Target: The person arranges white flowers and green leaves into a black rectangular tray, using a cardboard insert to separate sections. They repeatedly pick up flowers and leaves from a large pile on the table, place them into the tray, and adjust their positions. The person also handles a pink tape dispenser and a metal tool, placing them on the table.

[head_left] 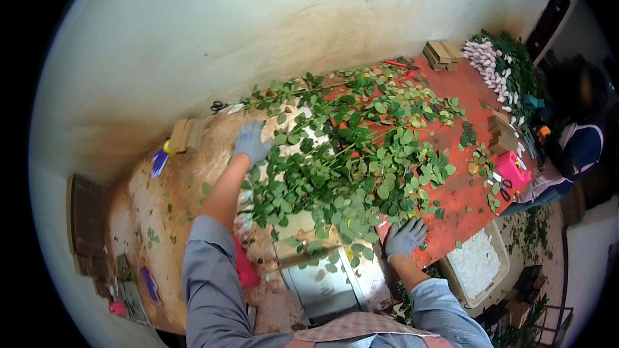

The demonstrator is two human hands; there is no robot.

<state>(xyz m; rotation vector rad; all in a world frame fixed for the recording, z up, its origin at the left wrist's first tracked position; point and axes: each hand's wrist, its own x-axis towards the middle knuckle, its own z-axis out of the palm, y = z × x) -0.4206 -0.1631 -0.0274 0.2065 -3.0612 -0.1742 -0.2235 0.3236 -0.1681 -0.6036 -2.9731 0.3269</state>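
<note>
A wide heap of leafy green stems [361, 161] lies across the middle of the worktable. At its left edge my left hand [251, 144], in a grey glove, is open with the fingers spread, next to the leaves. My right hand [405, 238], gloved as well, is stretched out flat near the front edge of the red tabletop [461, 200], just below the heap. Neither hand shows anything in its grasp. Between my forearms sits a shiny metal box [322, 283] with loose leaves on it. A red object [245, 264] is partly hidden behind my left forearm.
Cardboard stacks [442, 55] and pale pink flower bunches [493, 67] stand at the far right, beside a person in dark blue [585, 145]. Scissors [506, 188] and a pink container [514, 169] are nearby. A bin of white material [474, 264] stands below the right edge.
</note>
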